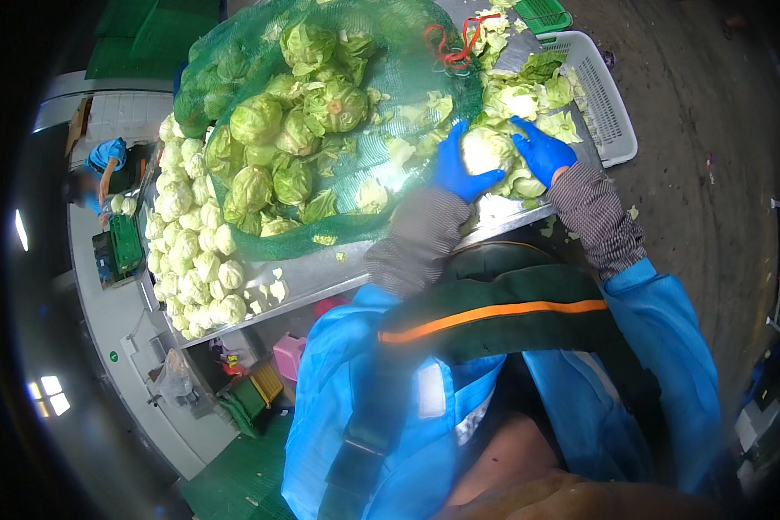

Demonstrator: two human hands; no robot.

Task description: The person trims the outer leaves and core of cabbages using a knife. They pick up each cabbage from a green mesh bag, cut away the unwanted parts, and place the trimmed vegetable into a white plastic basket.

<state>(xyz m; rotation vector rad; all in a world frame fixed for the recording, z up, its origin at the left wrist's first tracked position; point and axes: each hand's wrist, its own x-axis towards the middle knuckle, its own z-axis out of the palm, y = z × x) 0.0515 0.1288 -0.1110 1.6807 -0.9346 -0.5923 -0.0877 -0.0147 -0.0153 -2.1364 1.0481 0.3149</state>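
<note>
A pale, partly stripped cabbage head (486, 151) rests among loose leaves near the front edge of the metal table. My left hand (461, 168), in a blue glove, cups it from the left with the thumb along its near side. At its right side is my right hand (546, 153), also gloved in blue, fingertips by the head and the leaves; whether they grip a leaf cannot be made out. Left of my hands, whole green cabbages (335, 107) lie on an opened green mesh bag (406, 71) with a red drawstring (456, 49).
Pale trimmed cabbages (185, 244) are piled at the table's left end. Loose outer leaves (533, 94) heap at the right, beside a white plastic basket (614, 110). A metal table edge (318, 296) runs before me. Another person (107, 162) works beyond the left end.
</note>
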